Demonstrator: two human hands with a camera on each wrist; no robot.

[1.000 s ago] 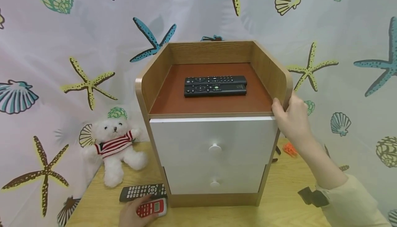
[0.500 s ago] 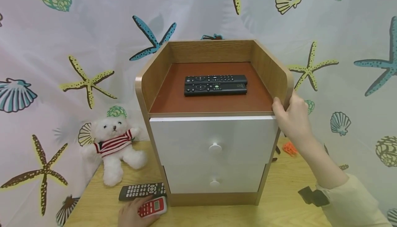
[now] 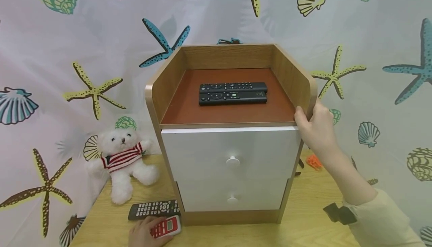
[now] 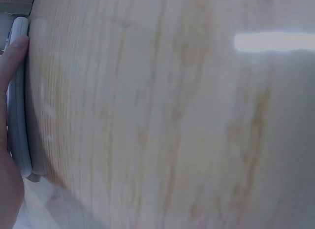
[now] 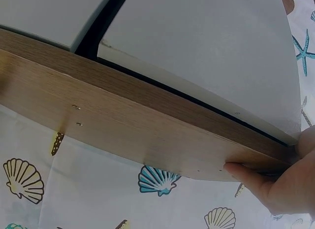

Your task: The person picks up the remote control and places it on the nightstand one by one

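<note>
At the lower left of the head view, my left hand (image 3: 144, 233) grips a red-and-white remote (image 3: 166, 227) with a small screen, thumb on its near edge and fingers at the far side. Its pale side (image 4: 19, 101) shows in the left wrist view, close over the wooden tabletop. My right hand (image 3: 316, 128) holds the right side panel of a small wooden cabinet (image 3: 233, 217), thumb on the inner face. In the right wrist view, fingers (image 5: 246, 177) lie along the panel's outside. The cabinet's two white drawers (image 3: 202, 153) are closed or nearly so.
Two black remotes (image 3: 233, 92) lie side by side on the cabinet's top. A black remote (image 3: 153, 209) with pale buttons lies beyond my left hand. A white teddy bear (image 3: 123, 157) leans at the left; an orange thing (image 3: 314, 162) and dark pieces lie behind the right forearm.
</note>
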